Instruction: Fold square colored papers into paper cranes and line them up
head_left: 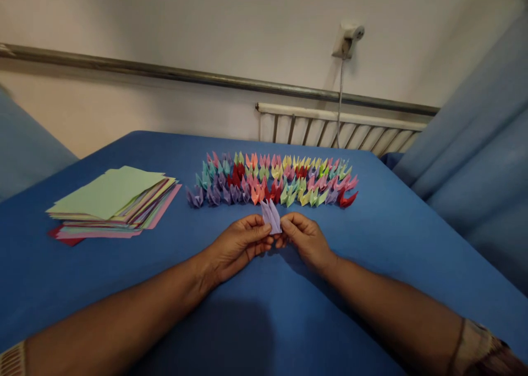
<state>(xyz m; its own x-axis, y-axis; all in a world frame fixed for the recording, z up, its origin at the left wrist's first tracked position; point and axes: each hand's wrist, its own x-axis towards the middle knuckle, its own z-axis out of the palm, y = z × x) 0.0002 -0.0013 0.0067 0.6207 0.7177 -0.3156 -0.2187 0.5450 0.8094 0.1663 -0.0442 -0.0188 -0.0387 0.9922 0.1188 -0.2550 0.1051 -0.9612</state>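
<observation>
My left hand (241, 244) and my right hand (304, 239) meet over the blue table (391, 238), both pinching a small folded lilac paper piece (271, 215) that stands up between the fingertips. Just beyond it lie rows of several small folded paper pieces (272, 180) in purple, red, pink, yellow and green. A stack of flat coloured paper sheets (113, 202), pale green on top, rests to the left of my left hand.
A metal rail (165, 72) runs along the wall behind the table. A white slatted rack (338, 128) and a wall plug with a hanging cord (345, 43) sit at the back right. Blue fabric (482, 145) rises on the right.
</observation>
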